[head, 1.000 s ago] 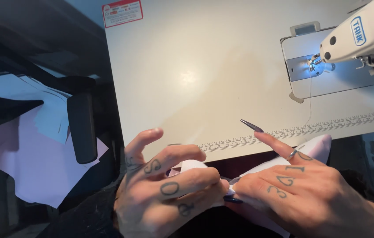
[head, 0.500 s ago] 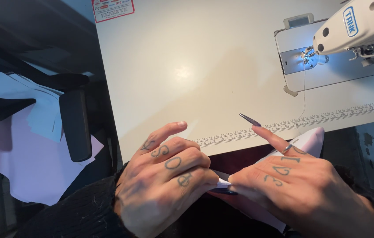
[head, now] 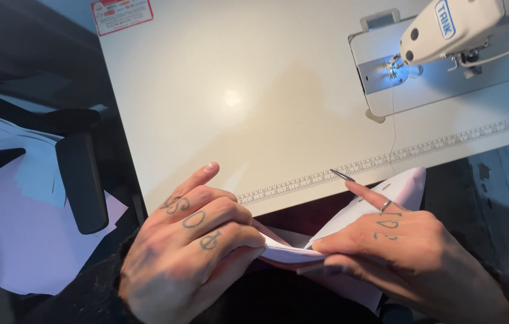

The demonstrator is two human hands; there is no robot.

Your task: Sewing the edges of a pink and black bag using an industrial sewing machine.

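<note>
Both hands, left hand (head: 191, 252) and right hand (head: 407, 252), pinch the folded white fabric piece (head: 362, 213) at the table (head: 254, 102) front edge, well apart from the sewing machine (head: 452, 27); nothing under the needle yet, stitching looks undone.

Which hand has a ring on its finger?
The right hand. A ring sits on its pointing finger, which has a long dark nail. The left hand shows no ring. Both hold the pale fabric.
</note>
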